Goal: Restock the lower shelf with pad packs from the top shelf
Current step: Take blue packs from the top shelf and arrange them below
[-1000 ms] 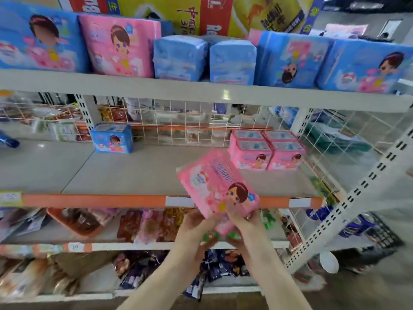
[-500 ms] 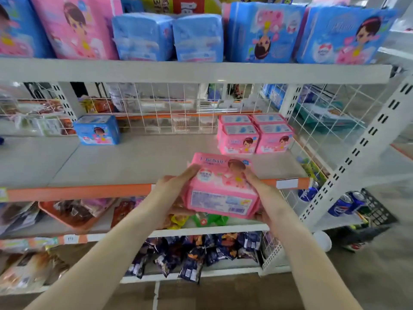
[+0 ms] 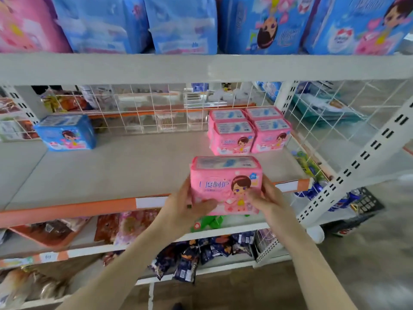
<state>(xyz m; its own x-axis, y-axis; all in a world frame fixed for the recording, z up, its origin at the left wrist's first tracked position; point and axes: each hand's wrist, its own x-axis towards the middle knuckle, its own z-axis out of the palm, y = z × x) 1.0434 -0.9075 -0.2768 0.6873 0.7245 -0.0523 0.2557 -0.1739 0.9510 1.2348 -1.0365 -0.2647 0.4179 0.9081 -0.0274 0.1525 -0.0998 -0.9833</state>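
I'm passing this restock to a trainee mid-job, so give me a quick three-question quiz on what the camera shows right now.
1. True or false: the left hand and the right hand both grip the held pink pack.
2. How many shelved pink packs show at the right of the lower shelf? A two, B four, C six.
3. Fill in: the lone pack at that shelf's left is ____ in colour.
Key: 1 true; 2 B; 3 blue.
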